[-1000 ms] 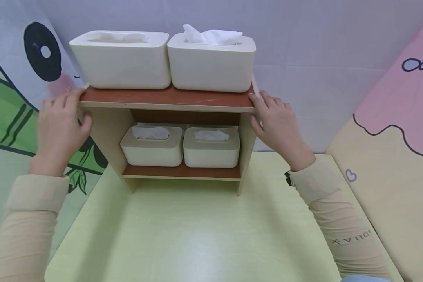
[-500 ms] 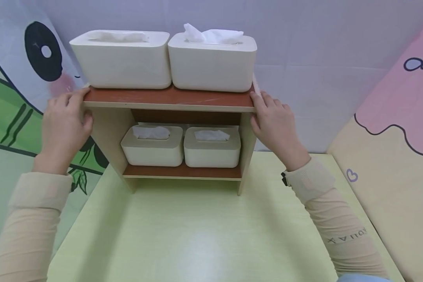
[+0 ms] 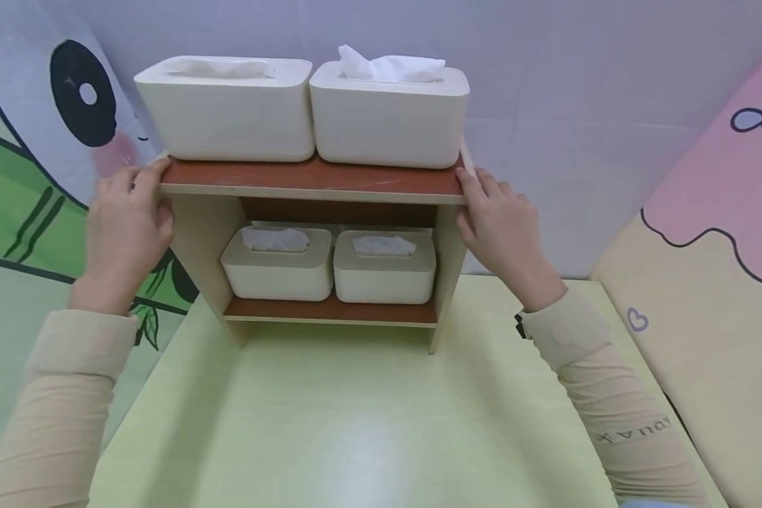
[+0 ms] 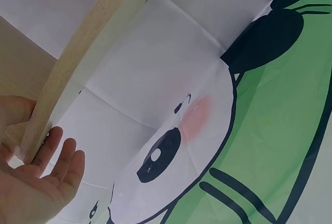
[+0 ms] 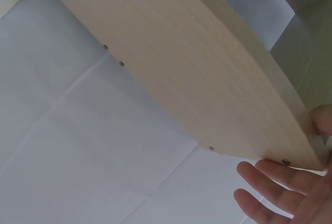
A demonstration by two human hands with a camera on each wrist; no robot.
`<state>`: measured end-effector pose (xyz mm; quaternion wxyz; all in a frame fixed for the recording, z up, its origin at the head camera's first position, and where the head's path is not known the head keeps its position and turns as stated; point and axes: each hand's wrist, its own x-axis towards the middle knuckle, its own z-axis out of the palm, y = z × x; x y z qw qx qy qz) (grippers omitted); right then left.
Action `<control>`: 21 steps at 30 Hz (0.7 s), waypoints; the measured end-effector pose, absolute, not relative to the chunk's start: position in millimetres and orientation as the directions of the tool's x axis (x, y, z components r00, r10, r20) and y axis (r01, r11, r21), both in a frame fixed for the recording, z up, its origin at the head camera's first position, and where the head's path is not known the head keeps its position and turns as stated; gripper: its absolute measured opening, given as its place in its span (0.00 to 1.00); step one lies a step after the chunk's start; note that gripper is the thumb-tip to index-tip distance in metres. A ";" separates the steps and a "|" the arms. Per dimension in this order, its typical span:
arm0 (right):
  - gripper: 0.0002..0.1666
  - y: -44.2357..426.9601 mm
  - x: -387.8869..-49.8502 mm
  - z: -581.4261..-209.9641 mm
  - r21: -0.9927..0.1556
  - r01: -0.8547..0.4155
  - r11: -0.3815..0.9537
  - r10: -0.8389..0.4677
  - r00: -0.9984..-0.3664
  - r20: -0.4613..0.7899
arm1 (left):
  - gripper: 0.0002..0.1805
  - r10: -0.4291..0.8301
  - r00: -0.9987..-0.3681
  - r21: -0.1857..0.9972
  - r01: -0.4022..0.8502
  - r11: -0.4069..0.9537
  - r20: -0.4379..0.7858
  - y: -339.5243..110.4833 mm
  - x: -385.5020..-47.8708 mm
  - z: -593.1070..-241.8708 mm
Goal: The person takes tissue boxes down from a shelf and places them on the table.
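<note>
A small wooden shelf [image 3: 317,176] with red-brown boards stands upright on the table in the head view. My left hand [image 3: 127,229] grips its upper left corner. In the left wrist view, that hand's thumb and fingers lie on opposite sides of the side panel's edge [image 4: 67,73]. At the upper right corner my right hand [image 3: 504,222] holds on, its fingertips [image 5: 246,169] against the outer side of the panel [image 5: 171,63]. Two white tissue boxes [image 3: 228,120] [image 3: 390,123] sit side by side on top. Two smaller tissue boxes [image 3: 276,271] [image 3: 384,275] occupy the lower board [image 3: 330,310].
The pale yellow-green tabletop [image 3: 330,409] extends in front of the shelf. Behind it hangs a pale lilac cloth [image 3: 578,106]. Cartoon-printed cloth [image 3: 38,233] borders the left side, and a pink and cream printed panel [image 3: 705,296] the right.
My left hand has shifted slightly right at the shelf's corner. The whole head view has drifted a little; the tissue boxes keep their places on the shelf.
</note>
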<state>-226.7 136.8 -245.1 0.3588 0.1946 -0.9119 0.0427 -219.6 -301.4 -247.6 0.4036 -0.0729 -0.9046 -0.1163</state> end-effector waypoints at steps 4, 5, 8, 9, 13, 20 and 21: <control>0.27 138.6 -226.8 -245.8 0.068 -0.388 0.919 -0.330 -0.663 0.672 | 0.27 0.044 -0.674 0.152 0.228 0.962 0.737 -301.2 -218.9 -247.4; 0.26 139.1 -226.9 -246.0 0.069 -0.388 0.919 -0.331 -0.664 0.670 | 0.28 0.043 -0.681 0.156 0.227 0.961 0.731 -301.1 -218.9 -247.0; 0.26 139.0 -226.8 -246.2 0.068 -0.389 0.919 -0.332 -0.670 0.664 | 0.28 0.042 -0.698 0.166 0.228 0.959 0.714 -302.6 -219.5 -246.6; 0.26 138.8 -226.6 -246.2 0.067 -0.388 0.919 -0.332 -0.672 0.662 | 0.28 0.042 -0.703 0.169 0.228 0.959 0.710 -303.4 -219.8 -246.5; 0.27 138.2 -225.7 -245.3 0.060 -0.382 0.922 -0.326 -0.683 0.654 | 0.28 0.048 -0.711 0.177 0.239 0.955 0.701 -305.9 -220.9 -246.1; 0.27 138.1 -222.1 -242.3 0.046 -0.368 0.929 -0.312 -0.708 0.634 | 0.29 0.055 -0.711 0.184 0.255 0.949 0.701 -305.9 -219.0 -245.5; 0.27 138.2 -221.8 -242.1 0.046 -0.365 0.930 -0.310 -0.711 0.631 | 0.29 0.058 -0.710 0.184 0.259 0.948 0.702 -305.7 -218.5 -245.3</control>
